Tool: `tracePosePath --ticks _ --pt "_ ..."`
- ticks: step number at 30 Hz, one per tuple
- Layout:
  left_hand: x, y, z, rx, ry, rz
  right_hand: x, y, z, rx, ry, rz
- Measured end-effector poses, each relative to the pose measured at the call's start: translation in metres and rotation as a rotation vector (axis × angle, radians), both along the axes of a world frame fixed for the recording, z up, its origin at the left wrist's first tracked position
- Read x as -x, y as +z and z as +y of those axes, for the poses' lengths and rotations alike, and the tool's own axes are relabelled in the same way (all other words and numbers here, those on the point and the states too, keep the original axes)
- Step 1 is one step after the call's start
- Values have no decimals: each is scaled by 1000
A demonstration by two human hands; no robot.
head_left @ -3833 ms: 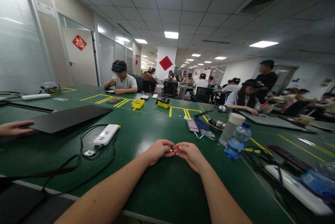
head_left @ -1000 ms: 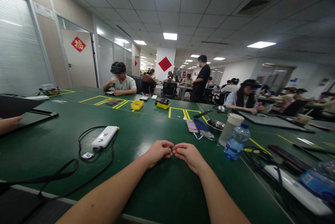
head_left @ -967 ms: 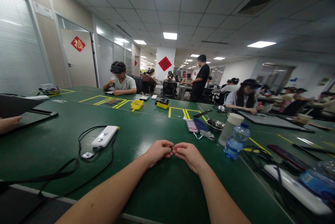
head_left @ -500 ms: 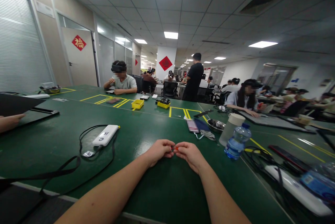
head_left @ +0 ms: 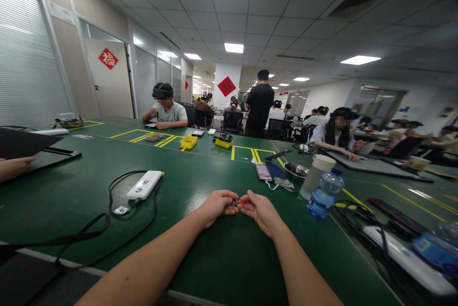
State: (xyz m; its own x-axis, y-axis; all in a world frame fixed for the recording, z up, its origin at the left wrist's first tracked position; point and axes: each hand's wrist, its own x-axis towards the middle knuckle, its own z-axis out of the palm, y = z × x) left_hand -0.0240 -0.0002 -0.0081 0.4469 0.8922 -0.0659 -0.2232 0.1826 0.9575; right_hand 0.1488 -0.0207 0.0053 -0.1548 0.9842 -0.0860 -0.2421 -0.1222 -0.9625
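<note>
Above the green table [head_left: 211, 249], my two hands meet almost fingertip to fingertip. My left hand [head_left: 217, 207] is closed in a pinch on a small dark, shiny piece [head_left: 234, 203], too small to make out its kind. Between the thumb and fingers of my right hand [head_left: 258, 209] sits a small orange piece [head_left: 242, 202], partly covered by the fingertips. The two pieces are close together; whether they touch I cannot tell.
A white power bank [head_left: 145, 185] with a black cable lies at left. To the right stand a water bottle [head_left: 325, 192], a pale tumbler [head_left: 317, 175] and a metal bowl [head_left: 296, 171]. Farther back are yellow trays [head_left: 188, 142]. Co-workers sit around; another person's hand [head_left: 16, 168] shows at far left.
My right thumb has lifted slightly, and the fingertips have parted a little. More of the orange piece and the dark piece shows. The standing person in the background has shifted left.
</note>
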Motion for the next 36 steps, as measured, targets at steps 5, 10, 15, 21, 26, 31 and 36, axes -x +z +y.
tracePosePath --ticks 5,10,15,21,26,31,36 --pt "0 1 0 -10 -22 -27 0 0 2 45 -21 39" --pt "0 1 -1 -9 -23 -82 -1 -2 3 54 -21 54" --pt "1 1 0 11 -29 -88 -1 -3 4 52 -12 53" --pt "1 3 -2 5 -39 -61 -1 0 1 58 16 27" --pt "0 5 -3 -11 -30 -40 -1 0 0 48 5 20" --pt "0 3 -2 -26 -31 -36 -2 -3 2 14 49 -7" --pt "-1 1 -2 -18 -18 -4 -3 -9 4 -8 36 -86"
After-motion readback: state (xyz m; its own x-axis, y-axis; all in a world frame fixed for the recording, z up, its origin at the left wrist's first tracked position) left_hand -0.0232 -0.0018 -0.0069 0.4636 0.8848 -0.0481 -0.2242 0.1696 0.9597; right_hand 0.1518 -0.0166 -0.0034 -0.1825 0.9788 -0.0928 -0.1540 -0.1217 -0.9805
